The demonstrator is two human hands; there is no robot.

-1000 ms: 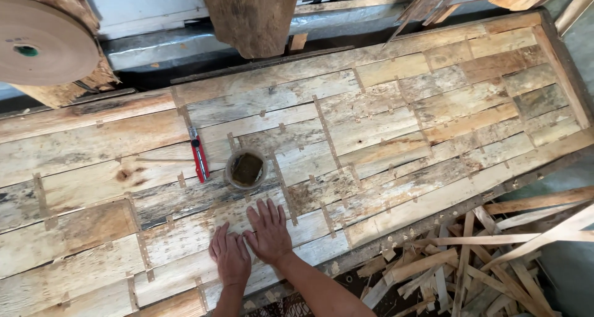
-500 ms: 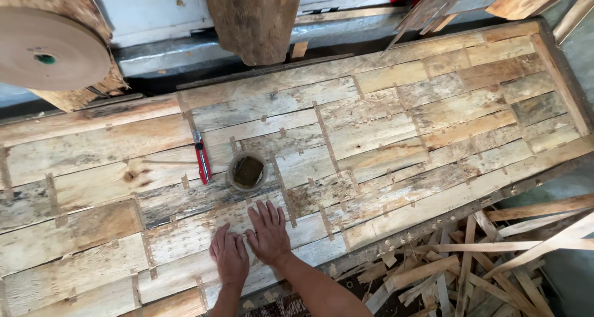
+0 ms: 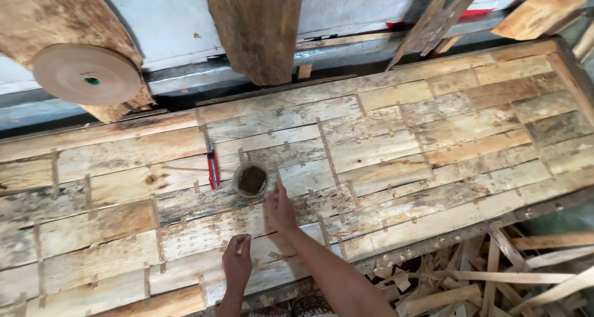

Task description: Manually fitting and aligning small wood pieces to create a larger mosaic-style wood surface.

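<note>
On the veneer sheet (image 3: 383, 150), our right hand (image 3: 281, 207), fingers open and empty, nears the small cup (image 3: 250, 179); left hand (image 3: 237, 261) pinches a tape strip (image 3: 240, 246). Cup's light, likely sticky: grip its rim.

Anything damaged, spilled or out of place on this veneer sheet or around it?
Nothing spilled. The patchwork veneer sheet shows dark stained patches and a knot toward its left. Offcut strips lie in a loose heap below its near edge. A small round cup and a red cutter rest on the sheet by the right hand.
</note>
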